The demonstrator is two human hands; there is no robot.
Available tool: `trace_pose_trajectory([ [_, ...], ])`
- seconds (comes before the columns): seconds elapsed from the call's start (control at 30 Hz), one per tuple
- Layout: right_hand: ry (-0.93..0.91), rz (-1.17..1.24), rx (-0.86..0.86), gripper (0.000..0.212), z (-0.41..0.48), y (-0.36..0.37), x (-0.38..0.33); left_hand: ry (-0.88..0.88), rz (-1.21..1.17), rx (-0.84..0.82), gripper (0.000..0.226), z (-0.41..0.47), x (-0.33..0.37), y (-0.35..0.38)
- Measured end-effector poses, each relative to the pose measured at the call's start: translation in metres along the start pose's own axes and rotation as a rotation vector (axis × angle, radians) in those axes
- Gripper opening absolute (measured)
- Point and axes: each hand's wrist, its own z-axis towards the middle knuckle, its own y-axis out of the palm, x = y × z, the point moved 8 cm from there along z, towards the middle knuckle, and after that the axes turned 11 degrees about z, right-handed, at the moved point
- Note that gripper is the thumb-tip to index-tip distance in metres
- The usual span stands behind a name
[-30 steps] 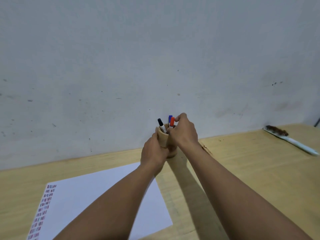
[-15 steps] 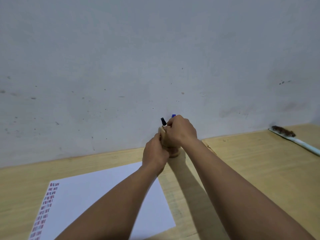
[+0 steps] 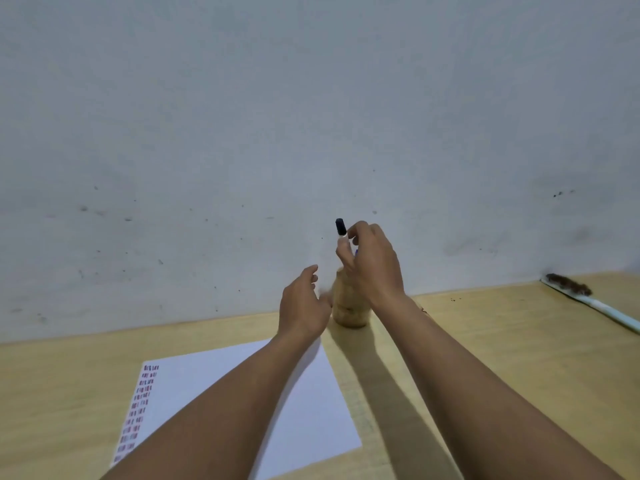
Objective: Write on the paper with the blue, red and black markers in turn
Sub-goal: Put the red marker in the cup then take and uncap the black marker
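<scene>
My right hand [image 3: 372,263] is shut on the black marker [image 3: 340,227], lifted above the tan wooden pen holder [image 3: 349,306] near the wall. Its black cap sticks up past my fingertips. A sliver of the blue marker [image 3: 356,252] shows behind my fingers; the red marker is hidden. My left hand [image 3: 302,303] hovers just left of the holder with fingers apart, holding nothing. The white paper [image 3: 311,386] lies on the table in front, under my left forearm, with a column of small red and dark marks along its left edge.
The light wooden table [image 3: 502,341] meets a grey-white wall at the back. A brush with a white handle and brown bristles [image 3: 588,299] lies at the far right.
My right hand has pulled the black marker up out of the holder. My left hand has let go of the holder and opened beside it.
</scene>
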Motion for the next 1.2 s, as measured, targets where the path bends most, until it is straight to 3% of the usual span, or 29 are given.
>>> trace_pose_trajectory([
  [0.2,-0.077,0.049,-0.129,0.020,-0.016,0.000,-0.038,0.019,-0.208,0.220,0.032,-0.018,0.023,-0.082],
  [0.5,-0.169,-0.057,-0.266,0.019,-0.057,0.013,-0.088,0.040,-0.312,0.127,0.009,-0.053,0.018,-0.151],
  [0.6,-0.195,-0.057,-0.228,0.021,-0.072,0.010,-0.108,0.024,-0.304,0.131,0.009,-0.066,0.013,-0.169],
  [0.7,-0.191,-0.036,-0.062,0.021,-0.090,0.002,-0.130,-0.013,-0.358,0.181,0.011,-0.078,0.004,-0.184],
  [0.8,0.050,0.110,-0.102,0.046,-0.108,0.017,-0.135,-0.046,-0.419,0.203,0.012,-0.088,-0.009,-0.196],
  [0.87,0.300,0.423,-0.143,0.056,-0.120,0.031,-0.133,-0.057,-0.448,0.201,0.011,-0.094,-0.017,-0.202],
  [1.0,0.768,1.032,-0.150,0.031,-0.149,0.064,-0.134,-0.053,-0.439,0.182,0.011,-0.105,-0.031,-0.213],
  [1.07,0.864,1.176,-0.160,0.022,-0.159,0.080,-0.140,-0.056,-0.410,0.184,0.011,-0.110,-0.040,-0.221],
  [1.2,0.842,1.244,-0.155,0.019,-0.169,0.101,-0.153,-0.083,-0.383,0.198,0.013,-0.116,-0.061,-0.231],
])
